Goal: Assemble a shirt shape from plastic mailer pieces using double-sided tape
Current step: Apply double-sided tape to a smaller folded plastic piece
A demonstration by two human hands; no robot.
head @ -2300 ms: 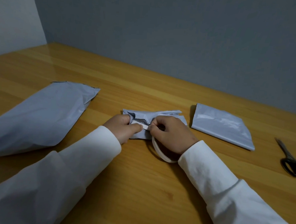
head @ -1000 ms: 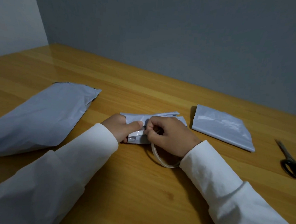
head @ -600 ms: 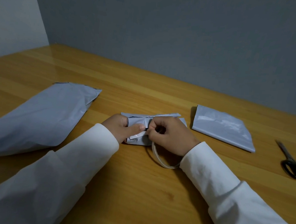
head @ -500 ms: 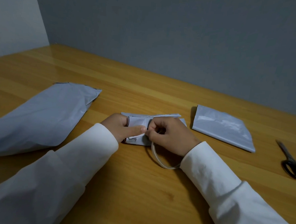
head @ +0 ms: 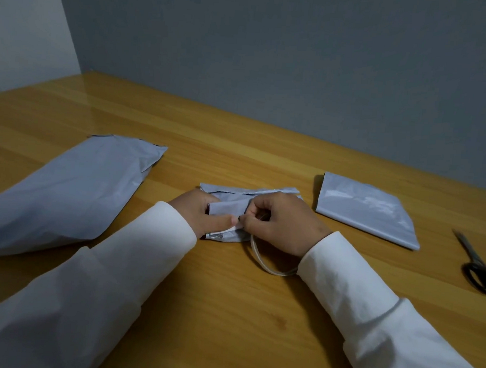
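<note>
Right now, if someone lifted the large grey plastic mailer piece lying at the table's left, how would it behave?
The large grey plastic mailer piece would probably droop: it is thin and creased. Likely light. Its glossy sheen suggests it may slide easily.

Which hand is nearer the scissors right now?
Right. The right hand sits mid-table at the small mailer piece, well short of the scissors at the table's right edge; the left hand lies farther away, beyond it.

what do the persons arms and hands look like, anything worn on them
Both arms wear loose, creased long white sleeves ending in plain cuffs at the wrists. The left hand and right hand are bare: no gloves, rings or watch show.
</note>
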